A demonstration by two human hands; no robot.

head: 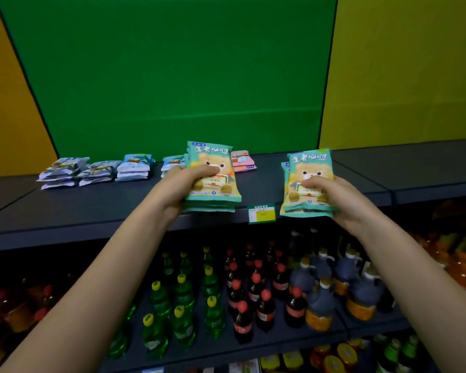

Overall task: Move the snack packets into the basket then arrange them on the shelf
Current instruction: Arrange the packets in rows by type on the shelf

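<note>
Grips were firm, thumbs on top: the left hand (pixel 182 185) held the left stack (pixel 213 160), the right hand (pixel 334 200) the right stack (pixel 310 162), both just above the shelf (pixel 105 211) front. Each stack wanted setting down flat, in line with the piles (pixel 97 170) behind. The basket was out of view, and the packets per stack were hard to count.

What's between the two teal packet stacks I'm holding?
Head view: mostly bare shelf top, a green-and-yellow price tag on its front edge, pink packets farther back near the left-hand stack.
</note>
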